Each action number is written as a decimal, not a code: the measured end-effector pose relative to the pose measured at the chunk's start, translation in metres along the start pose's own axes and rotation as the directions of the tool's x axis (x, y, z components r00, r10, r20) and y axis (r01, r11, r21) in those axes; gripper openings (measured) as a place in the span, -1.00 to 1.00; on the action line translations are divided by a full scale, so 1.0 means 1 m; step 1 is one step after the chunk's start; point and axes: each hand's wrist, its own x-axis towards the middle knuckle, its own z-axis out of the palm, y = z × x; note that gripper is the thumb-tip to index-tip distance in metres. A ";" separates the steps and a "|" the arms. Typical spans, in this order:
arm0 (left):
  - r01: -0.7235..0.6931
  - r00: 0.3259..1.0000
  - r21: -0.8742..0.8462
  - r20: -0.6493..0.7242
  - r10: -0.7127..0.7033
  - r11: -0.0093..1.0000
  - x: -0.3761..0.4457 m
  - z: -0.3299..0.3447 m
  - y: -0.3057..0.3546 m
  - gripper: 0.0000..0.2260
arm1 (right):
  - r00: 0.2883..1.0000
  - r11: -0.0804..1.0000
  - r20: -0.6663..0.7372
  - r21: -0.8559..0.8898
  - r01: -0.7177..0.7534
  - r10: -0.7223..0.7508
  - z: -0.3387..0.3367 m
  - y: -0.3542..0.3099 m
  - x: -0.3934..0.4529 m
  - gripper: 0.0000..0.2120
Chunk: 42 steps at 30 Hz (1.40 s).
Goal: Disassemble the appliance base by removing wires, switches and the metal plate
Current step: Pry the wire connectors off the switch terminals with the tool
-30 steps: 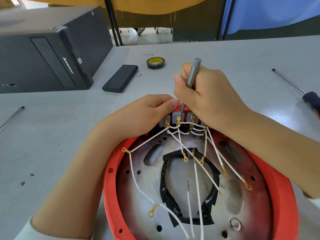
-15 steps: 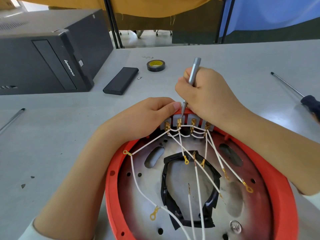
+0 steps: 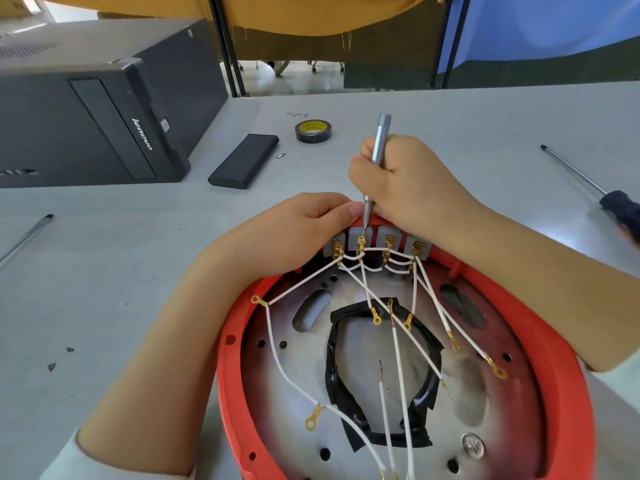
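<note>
The appliance base (image 3: 568,382), a round shell of smooth red plastic, lies on the grey table (image 3: 138,258) directly under both forearms, its far rim tucked beneath the two hands. Inside it sits a dull, scorched metal plate (image 3: 287,382) pierced with small round holes and curved slots, with a ring of glossy black tape (image 3: 337,386) around its middle opening. Along the far rim, just below the knuckles, stands a row of four grey block switches (image 3: 388,239) with brass tabs, and thin white wires (image 3: 277,358) fan out from them over the plate, ending in gold ring and spade terminals. The right hand (image 3: 412,188) is curled tightly around a slim grey metal screwdriver (image 3: 379,140), held nearly upright with its tip on the second switch from the left. The left hand (image 3: 294,230) rests on the rim beside it, fingers bent over the switch row and the thumb tip just beside the screwdriver shaft; it braces the base. Beyond the hands lie a roll of black tape with a yellow core (image 3: 313,130), a flat black rectangular case (image 3: 244,161) and a small loose bit (image 3: 281,155). Farther left of the left hand stands a black computer tower (image 3: 97,109). Right of the right hand lies a long screwdriver with a dark handle (image 3: 588,183).
</note>
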 end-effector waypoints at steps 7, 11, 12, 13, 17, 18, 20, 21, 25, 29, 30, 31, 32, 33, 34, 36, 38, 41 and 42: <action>0.006 1.000 0.014 0.014 -0.006 1.000 0.001 0.000 -0.001 -0.65 | 1.000 1.000 0.001 0.010 0.023 -0.024 -0.001 0.000 -0.002 -0.68; -0.019 1.000 -0.002 -0.013 0.019 1.000 0.000 0.000 -0.001 -0.72 | 0.971 0.972 -0.050 -0.001 0.236 -0.236 -0.004 -0.006 -0.016 -0.66; -0.022 1.000 0.002 -0.017 0.022 1.000 -0.001 0.001 -0.001 -0.72 | 0.966 0.967 -0.041 -0.017 0.254 -0.254 -0.004 -0.007 -0.017 -0.67; -0.026 0.999 0.004 -0.019 0.026 1.000 -0.001 0.001 -0.001 -0.72 | 0.964 0.964 -0.025 -0.045 0.262 -0.264 -0.003 -0.007 -0.017 -0.68; -0.027 1.000 -0.010 -0.016 0.027 1.000 -0.001 0.000 0.000 -0.70 | 0.961 0.948 0.026 -0.155 0.277 -0.277 -0.002 -0.008 -0.019 -0.67; -0.022 1.000 -0.003 -0.013 0.022 1.000 -0.001 0.000 -0.001 -0.69 | 0.960 0.947 0.016 -0.160 0.280 -0.281 -0.003 -0.008 -0.019 -0.67; -0.022 1.000 -0.001 -0.009 0.022 1.000 -0.001 0.001 -0.002 -0.67 | 0.960 0.946 0.005 -0.169 0.277 -0.280 -0.003 -0.008 -0.019 -0.68; -0.026 1.000 -0.005 -0.011 0.026 1.000 -0.001 0.001 -0.002 -0.67 | 0.960 0.945 0.007 -0.175 0.277 -0.280 -0.003 -0.008 -0.019 -0.68; -0.031 0.999 -0.010 -0.012 0.031 0.999 0.000 0.001 -0.002 -0.68 | 0.962 0.951 0.005 -0.150 0.270 -0.272 -0.001 -0.010 -0.018 -0.66; -0.018 1.000 -0.016 -0.007 0.018 1.000 0.000 0.001 -0.002 -0.69 | 0.991 0.990 -0.013 -0.042 0.133 -0.134 0.000 -0.004 -0.011 -0.63; -0.020 1.000 -0.024 -0.001 0.020 1.000 0.000 0.001 -0.001 -0.68 | 0.996 0.996 -0.008 -0.023 0.087 -0.087 0.000 -0.002 -0.008 -0.63; -0.021 1.000 -0.025 0.002 0.021 0.999 0.000 0.001 -0.002 -0.68 | 0.999 0.999 0.002 -0.016 0.051 -0.051 0.001 -0.001 -0.005 -0.64; -0.020 1.000 -0.021 0.003 0.020 1.000 0.001 0.001 -0.002 -0.67 | 0.999 0.999 0.017 -0.017 0.028 -0.027 0.001 0.000 -0.003 -0.64; -0.017 1.000 -0.018 0.004 0.017 1.000 0.002 0.001 -0.003 -0.67 | 0.999 1.000 0.034 -0.018 0.012 -0.011 0.002 -0.001 -0.001 -0.64; -0.014 1.000 -0.024 0.004 0.014 1.000 0.003 0.002 -0.004 -0.67 | 0.999 1.000 0.049 -0.015 -0.002 0.002 0.002 -0.001 0.001 -0.64; -0.003 1.000 -0.059 0.006 0.003 0.998 0.004 0.002 -0.004 -0.67 | 0.998 1.000 0.065 0.008 -0.027 0.027 0.001 -0.001 0.002 -0.63; 0.011 1.000 -0.095 0.002 -0.011 0.995 0.004 0.002 -0.004 -0.67 | 0.996 0.998 0.072 0.023 -0.051 0.049 0.001 -0.001 0.003 -0.62; 0.022 1.000 -0.129 -0.009 -0.023 0.991 0.005 0.001 -0.006 -0.69 | 0.993 0.996 0.084 0.034 -0.087 0.084 0.001 -0.001 0.005 -0.63; 0.022 1.000 -0.133 -0.008 -0.023 0.991 0.005 0.001 -0.006 -0.69 | 0.993 0.996 0.082 0.035 -0.086 0.083 0.001 0.000 0.004 -0.64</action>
